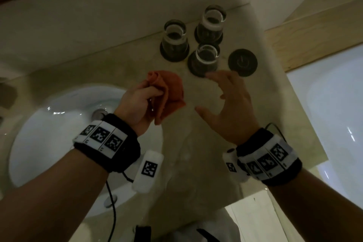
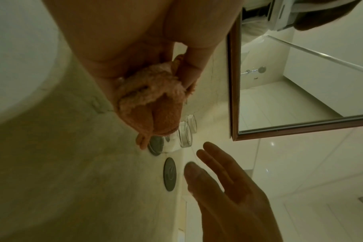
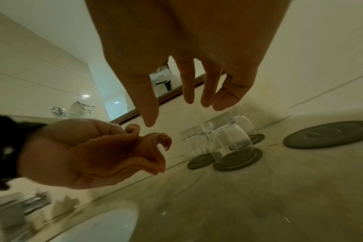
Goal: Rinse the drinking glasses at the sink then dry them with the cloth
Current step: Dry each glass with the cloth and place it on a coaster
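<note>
Three clear drinking glasses stand upside down on dark round coasters at the back of the counter: the nearest glass [image 1: 206,58] [image 3: 230,140], one behind it on the left [image 1: 174,39], one at the back right [image 1: 211,24]. My left hand [image 1: 137,102] [image 3: 72,155] grips a bunched orange cloth [image 1: 169,94] [image 2: 153,104] [image 3: 149,152] above the counter beside the sink. My right hand [image 1: 225,100] [image 3: 182,91] [image 2: 222,176] hovers with fingers spread and empty, just in front of the nearest glass, not touching it.
A fourth dark coaster [image 1: 242,62] [image 2: 169,174] lies bare to the right of the glasses. The white sink basin [image 1: 59,114] is at the left with a drain [image 1: 99,114]. A bathtub rim [image 1: 334,104] lies right. A wood-framed mirror [image 2: 280,81] hangs behind.
</note>
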Motion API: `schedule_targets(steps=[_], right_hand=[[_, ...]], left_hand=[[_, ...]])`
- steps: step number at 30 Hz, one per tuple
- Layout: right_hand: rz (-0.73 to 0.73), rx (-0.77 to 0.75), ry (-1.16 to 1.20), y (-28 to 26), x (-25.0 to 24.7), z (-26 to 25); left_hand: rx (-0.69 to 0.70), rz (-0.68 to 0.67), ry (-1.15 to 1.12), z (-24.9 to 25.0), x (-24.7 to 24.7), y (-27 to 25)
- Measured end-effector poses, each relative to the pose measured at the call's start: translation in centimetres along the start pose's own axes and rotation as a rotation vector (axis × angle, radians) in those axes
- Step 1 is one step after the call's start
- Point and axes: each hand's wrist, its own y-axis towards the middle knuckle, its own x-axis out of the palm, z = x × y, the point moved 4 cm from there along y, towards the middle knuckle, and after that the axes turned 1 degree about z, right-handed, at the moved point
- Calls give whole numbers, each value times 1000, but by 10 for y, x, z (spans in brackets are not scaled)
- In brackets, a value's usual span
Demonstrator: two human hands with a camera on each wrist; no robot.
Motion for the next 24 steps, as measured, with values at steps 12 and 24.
schedule_targets(steps=[12,24], right_hand=[[-462,-93,-64,-145,69,-25],[-33,-212,107,-140,47,-99]], left_hand=[[27,-47,-51,-50,-61,-76],[20,0,-330,-56,-133,-133]])
